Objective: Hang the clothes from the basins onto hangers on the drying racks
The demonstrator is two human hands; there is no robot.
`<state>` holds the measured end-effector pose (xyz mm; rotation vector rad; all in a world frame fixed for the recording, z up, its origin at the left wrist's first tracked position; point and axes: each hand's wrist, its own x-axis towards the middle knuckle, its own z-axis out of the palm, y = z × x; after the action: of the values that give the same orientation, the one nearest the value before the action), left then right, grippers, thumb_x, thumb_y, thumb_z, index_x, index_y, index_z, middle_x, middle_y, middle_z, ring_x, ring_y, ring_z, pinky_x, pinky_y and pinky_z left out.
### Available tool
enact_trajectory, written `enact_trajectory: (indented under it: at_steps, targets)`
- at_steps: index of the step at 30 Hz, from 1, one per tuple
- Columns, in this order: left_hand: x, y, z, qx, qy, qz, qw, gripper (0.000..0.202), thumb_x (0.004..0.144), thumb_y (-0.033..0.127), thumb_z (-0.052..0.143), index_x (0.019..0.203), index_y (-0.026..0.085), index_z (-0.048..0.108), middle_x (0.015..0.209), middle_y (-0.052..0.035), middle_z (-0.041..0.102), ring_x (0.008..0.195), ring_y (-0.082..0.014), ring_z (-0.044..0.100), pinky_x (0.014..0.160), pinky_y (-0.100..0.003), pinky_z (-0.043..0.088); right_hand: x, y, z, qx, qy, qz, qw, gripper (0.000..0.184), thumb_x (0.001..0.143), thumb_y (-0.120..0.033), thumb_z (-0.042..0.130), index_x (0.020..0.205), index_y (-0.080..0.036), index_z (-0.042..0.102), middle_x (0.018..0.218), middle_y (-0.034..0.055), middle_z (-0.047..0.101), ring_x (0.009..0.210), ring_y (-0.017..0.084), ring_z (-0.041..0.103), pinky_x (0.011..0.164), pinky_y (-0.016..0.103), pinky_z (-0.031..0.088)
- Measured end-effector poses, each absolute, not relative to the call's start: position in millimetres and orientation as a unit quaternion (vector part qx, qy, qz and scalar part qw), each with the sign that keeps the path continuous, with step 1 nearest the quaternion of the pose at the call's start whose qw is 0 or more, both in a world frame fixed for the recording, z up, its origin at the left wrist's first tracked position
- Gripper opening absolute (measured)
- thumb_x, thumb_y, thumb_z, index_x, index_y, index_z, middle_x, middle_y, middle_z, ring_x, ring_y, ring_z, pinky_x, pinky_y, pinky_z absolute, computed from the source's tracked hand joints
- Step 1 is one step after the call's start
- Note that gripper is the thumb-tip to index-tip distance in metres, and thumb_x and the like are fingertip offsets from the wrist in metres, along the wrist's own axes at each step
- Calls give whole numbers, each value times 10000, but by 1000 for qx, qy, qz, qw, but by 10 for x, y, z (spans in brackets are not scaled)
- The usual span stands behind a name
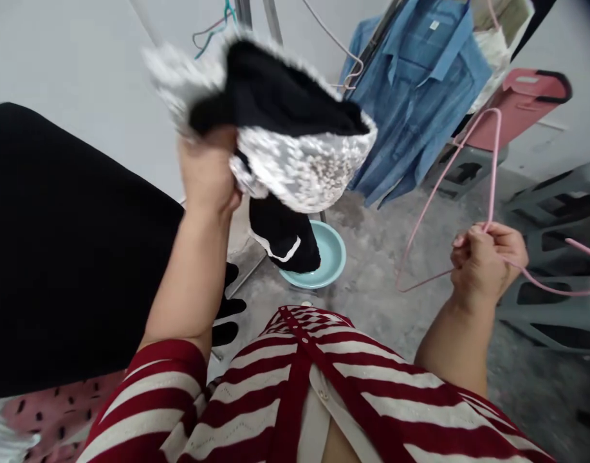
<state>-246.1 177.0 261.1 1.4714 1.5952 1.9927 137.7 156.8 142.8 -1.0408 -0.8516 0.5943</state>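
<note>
- Red-and-white striped cardigan fills the bottom of the head camera's frame at 6 o'clock, with a matching sleeve running up toward 8 o'clock.
- At 10 o'clock, the left hand is raised and closed, gripping a bunched black fleece-lined garment.
- That garment spreads across 12 o'clock, showing its speckled white lining, and a black end with white trim dangles toward 6 o'clock.
- Just beneath that end sits a pale teal basin on the concrete floor; the dangling cloth overlaps its rim.
- At 3 to 4 o'clock, the right hand is closed around a pink wire hanger.
- A blue shirt hangs at 1 o'clock, with a pink plastic stool beyond it at 2 o'clock.
- Grey plastic stools stand at 3 o'clock.
- A large, dark black shape fills 9 o'clock; its kind cannot be told.
- Pink patterned cloth lies at 8 o'clock.
</note>
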Motion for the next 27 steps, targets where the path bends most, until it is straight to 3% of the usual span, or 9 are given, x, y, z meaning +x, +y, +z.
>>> enact_trajectory:
  at_steps: [5, 7, 10, 13, 16, 18, 21, 23, 27]
  targets:
    - [-2099, 2032, 1504, 538, 567, 581, 227, 317, 675, 283, 639, 958, 140, 646, 998, -31, 682, 1035, -241, 620, 955, -388, 468, 1305, 1529, 1346, -490, -371, 304, 728, 84, 655, -184, 589, 715, -185, 531, 462, -11, 506, 279, 66, 307, 285, 216, 153]
    - [-2049, 2050, 1047, 553, 611, 489, 286, 350, 658, 225, 641, 995, 132, 642, 1064, -71, 681, 1051, -242, 612, 993, -400, 438, 1253, 1518, 1296, -490, -380, 348, 703, 183, 655, -189, 611, 815, -191, 522, 478, -24, 523, 289, 69, 327, 285, 203, 171]
    - [-2007, 1922, 675, 586, 634, 369, 343, 648, 580, 162, 714, 1205, 120, 546, 1186, -124, 631, 1120, -282, 572, 1003, -447, 420, 1149, 1517, 1203, -466, -454, 434, 623, 436, 661, -212, 650, 1051, -223, 455, 597, -46, 582, 322, 58, 364, 306, 178, 238]
    - [-1959, 1656, 699, 638, 654, 327, 241, 833, 636, 186, 715, 1382, 116, 351, 1400, -192, 434, 1298, -315, 401, 1069, -479, 330, 945, 1518, 1096, -429, -558, 501, 503, 451, 712, -288, 640, 1110, -226, 437, 688, -43, 594, 361, 38, 368, 337, 173, 280]
    - [-1921, 1346, 906, 729, 615, 291, 73, 714, 786, 249, 604, 1422, 170, 289, 1507, -162, 265, 1405, -290, 201, 1124, -501, 210, 606, 1471, 1021, -388, -647, 550, 358, 304, 787, -328, 586, 1046, -185, 512, 678, -20, 575, 409, 36, 369, 373, 176, 290]
    - [-1944, 1167, 1026, 781, 572, 249, 22, 571, 839, 279, 552, 1379, 214, 380, 1461, -139, 370, 1376, -287, 283, 1121, -539, 180, 367, 1412, 1015, -326, -695, 582, 269, 281, 838, -349, 538, 1056, -171, 534, 698, -1, 577, 439, 40, 377, 395, 179, 295]
    - [-2122, 968, 1127, 818, 539, 199, 40, 321, 903, 321, 455, 1165, 215, 607, 1075, -104, 686, 1068, -236, 608, 1032, -482, 357, 139, 1352, 1092, -239, -740, 604, 177, 352, 862, -363, 521, 1157, -172, 489, 735, -3, 572, 485, 52, 409, 442, 187, 333]
    - [-2331, 858, 1173, 797, 557, 226, 53, 312, 919, 335, 421, 1060, 204, 667, 905, -76, 726, 889, -198, 669, 904, -381, 468, 114, 1374, 1199, -207, -786, 564, 142, 380, 859, -350, 539, 1192, -181, 473, 756, -7, 569, 565, 72, 461, 521, 199, 384]
    - [-2803, 600, 1279, 661, 648, 377, 31, 283, 893, 332, 473, 1010, 198, 692, 949, -67, 729, 895, -187, 673, 836, -315, 501, 223, 1556, 1514, -164, -879, 435, 107, 258, 888, -357, 502, 1057, -180, 583, 726, 0, 584, 637, 93, 509, 584, 209, 403]
